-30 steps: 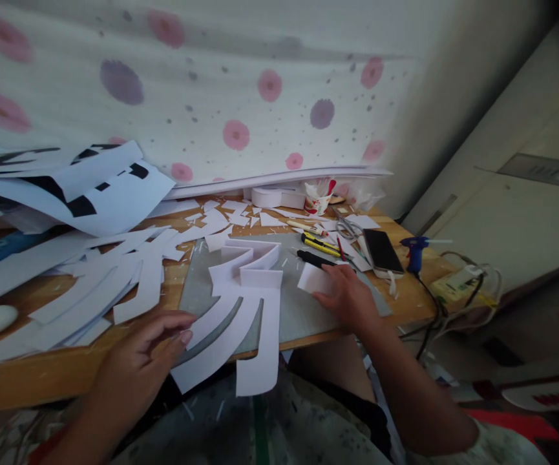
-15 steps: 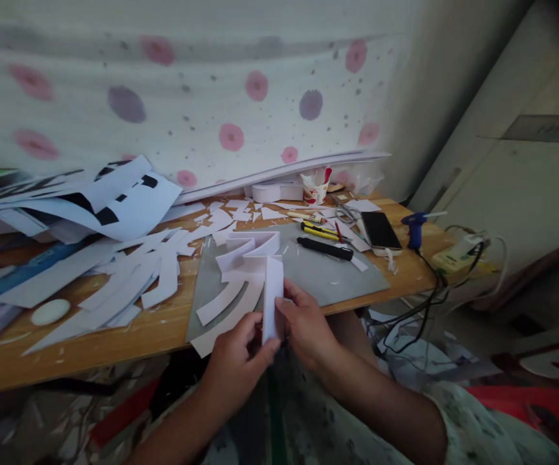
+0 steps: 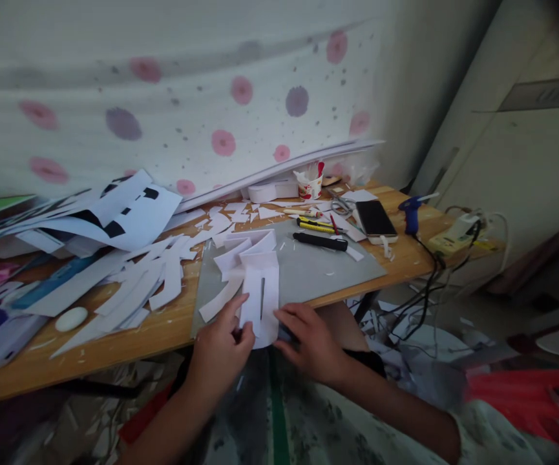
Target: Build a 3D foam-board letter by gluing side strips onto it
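Note:
A white cut-out character shape (image 3: 258, 284) made of foam board lies on a grey cutting mat (image 3: 318, 271) at the wooden table's front edge. My left hand (image 3: 221, 345) pinches the lower left part of that shape, thumb on top. My right hand (image 3: 311, 342) grips its lower right edge, fingers curled beneath it. A black utility knife (image 3: 320, 241) rests on the mat beyond the shape, apart from both hands.
White strips and scraps (image 3: 138, 284) cover the table's left half. A yellow knife (image 3: 315, 226), scissors (image 3: 340, 205), a phone (image 3: 376, 219), a blue glue gun (image 3: 411, 210), a paper cup (image 3: 309, 184) and tangled cables (image 3: 434, 284) sit at the right.
My right hand left a small white piece near the black knife and came to the cut-out's lower end. My left hand moved right onto it. The upright strip now lies flat.

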`<control>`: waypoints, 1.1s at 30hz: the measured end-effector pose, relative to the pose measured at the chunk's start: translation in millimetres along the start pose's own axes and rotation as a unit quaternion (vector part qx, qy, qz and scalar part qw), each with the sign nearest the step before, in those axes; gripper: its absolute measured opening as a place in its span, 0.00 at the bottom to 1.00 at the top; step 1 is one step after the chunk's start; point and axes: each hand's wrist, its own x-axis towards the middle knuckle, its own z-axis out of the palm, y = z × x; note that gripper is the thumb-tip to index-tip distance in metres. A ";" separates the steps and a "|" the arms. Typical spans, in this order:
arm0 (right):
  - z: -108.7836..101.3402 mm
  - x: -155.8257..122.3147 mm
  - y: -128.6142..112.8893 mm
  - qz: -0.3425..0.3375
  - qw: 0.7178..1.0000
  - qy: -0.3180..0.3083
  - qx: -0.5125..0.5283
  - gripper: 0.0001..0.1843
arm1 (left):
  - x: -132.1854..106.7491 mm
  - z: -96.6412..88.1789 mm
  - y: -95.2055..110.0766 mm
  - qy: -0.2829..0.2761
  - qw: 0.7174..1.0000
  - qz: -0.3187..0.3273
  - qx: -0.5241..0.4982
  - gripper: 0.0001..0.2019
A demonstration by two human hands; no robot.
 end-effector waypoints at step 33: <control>-1.6 1.2 8.7 -0.014 0.998 -0.003 0.068 0.23 | 18.8 14.5 1.1 0.029 0.958 0.276 0.071 0.07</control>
